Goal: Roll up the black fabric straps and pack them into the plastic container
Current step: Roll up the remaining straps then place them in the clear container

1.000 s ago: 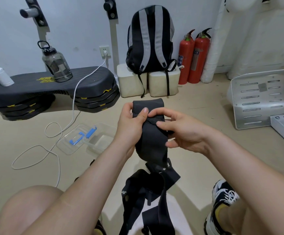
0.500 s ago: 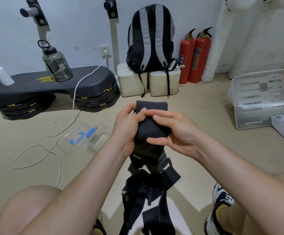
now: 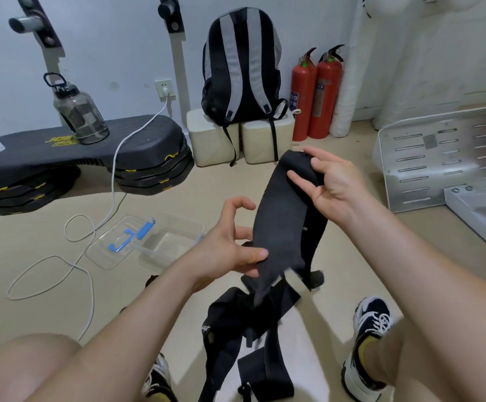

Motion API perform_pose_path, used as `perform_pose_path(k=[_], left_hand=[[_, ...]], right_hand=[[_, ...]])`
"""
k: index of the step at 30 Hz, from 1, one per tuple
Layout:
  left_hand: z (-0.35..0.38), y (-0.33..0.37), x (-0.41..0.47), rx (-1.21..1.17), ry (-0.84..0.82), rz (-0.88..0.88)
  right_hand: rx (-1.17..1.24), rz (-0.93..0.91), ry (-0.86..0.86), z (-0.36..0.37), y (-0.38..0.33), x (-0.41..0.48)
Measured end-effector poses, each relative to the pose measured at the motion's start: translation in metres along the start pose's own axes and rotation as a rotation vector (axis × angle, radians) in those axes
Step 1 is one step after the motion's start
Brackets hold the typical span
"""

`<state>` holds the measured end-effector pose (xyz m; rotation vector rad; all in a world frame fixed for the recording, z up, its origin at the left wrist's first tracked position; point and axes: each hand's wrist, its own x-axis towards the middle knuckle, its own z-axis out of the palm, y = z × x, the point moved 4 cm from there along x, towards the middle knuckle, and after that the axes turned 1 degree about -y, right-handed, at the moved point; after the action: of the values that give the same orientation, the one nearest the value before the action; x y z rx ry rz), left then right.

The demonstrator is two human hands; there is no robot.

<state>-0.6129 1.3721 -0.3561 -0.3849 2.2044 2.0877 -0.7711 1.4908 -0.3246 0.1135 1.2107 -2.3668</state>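
I hold a wide black fabric strap (image 3: 282,216) slanting in front of me, unrolled and stretched. My right hand (image 3: 334,187) pinches its upper end between thumb and fingers. At its lower part, my left hand (image 3: 230,245) pinches the edge with thumb and curled fingers. The strap's tail drops into a heap of more black straps (image 3: 236,338) lying between my feet. The clear plastic container (image 3: 175,227) stands open on the floor left of my left hand, with its lid with blue clips (image 3: 120,245) beside it.
A white cable (image 3: 91,236) loops over the floor by the lid. A black step platform (image 3: 137,146) with a water bottle (image 3: 79,111) stands back left. A backpack (image 3: 241,65), two fire extinguishers (image 3: 314,94) and a metal plate (image 3: 439,158) line the back and right.
The folded bundle held by both hands has opened out. My right hand moved up and right with the strap's end; my left hand dropped lower, stretching the strap between them.
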Motion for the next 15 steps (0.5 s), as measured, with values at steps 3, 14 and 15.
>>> perform_pose_path(k=[3,14,15], left_hand=[[0.002,-0.002,-0.007,-0.020,-0.116,0.067],[-0.032,0.001,0.008,0.272,0.454,0.237],[-0.035,0.005,0.009,0.318,0.478,0.266]], right_hand=[[0.005,-0.015,0.089,-0.007,-0.004,0.006],[0.024,0.091,-0.097,0.016,0.006,-0.017],[0.025,0.098,-0.118,0.018,0.006,-0.019]])
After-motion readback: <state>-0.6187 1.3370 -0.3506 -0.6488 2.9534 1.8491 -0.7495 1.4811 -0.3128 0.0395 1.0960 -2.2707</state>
